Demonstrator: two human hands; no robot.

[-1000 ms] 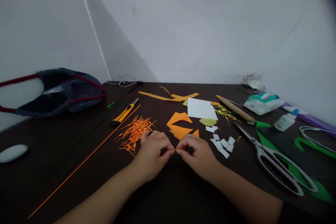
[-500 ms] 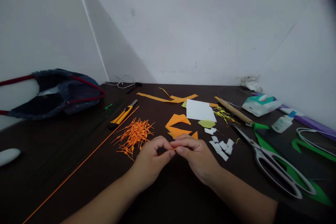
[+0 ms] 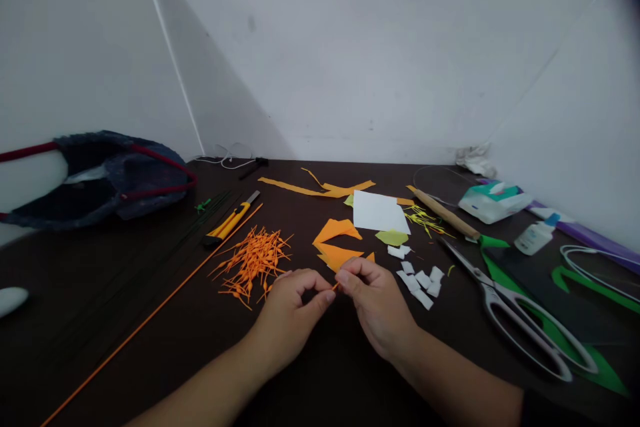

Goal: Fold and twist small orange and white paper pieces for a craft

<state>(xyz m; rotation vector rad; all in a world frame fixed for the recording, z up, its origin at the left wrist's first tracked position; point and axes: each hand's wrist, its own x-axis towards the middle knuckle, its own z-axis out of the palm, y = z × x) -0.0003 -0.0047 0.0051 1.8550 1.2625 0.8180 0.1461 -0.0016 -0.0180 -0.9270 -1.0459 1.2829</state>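
Head camera gives me both hands from above, meeting over the near part of the dark counter (image 3: 320, 390). I see the left hand (image 3: 295, 310) and the right hand (image 3: 379, 303) each pinched, thumb against finger, on one small orange strip (image 3: 336, 286), with just a narrow gap between the two sets of fingertips. The strip looks thin and bright, and it slants upward to the right across that gap; most of it is hidden by the fingers, so I cannot tell from here whether it carries a knot.

Just beyond the left hand I have a heap of orange twists (image 3: 257, 255), tangled together, many with a small bulge and thin tails poking out, a few lying loose on its near side. Their color matches the strip. Behind the right hand lie cut pieces of orange paper (image 3: 340, 229), flat with sharp corners and straight edges. To the right of that hand I make out small white scraps (image 3: 423, 279), then large scissors (image 3: 491, 281) with pale handles. Left of the heap, a long orange stick (image 3: 150, 318) runs diagonally toward me.
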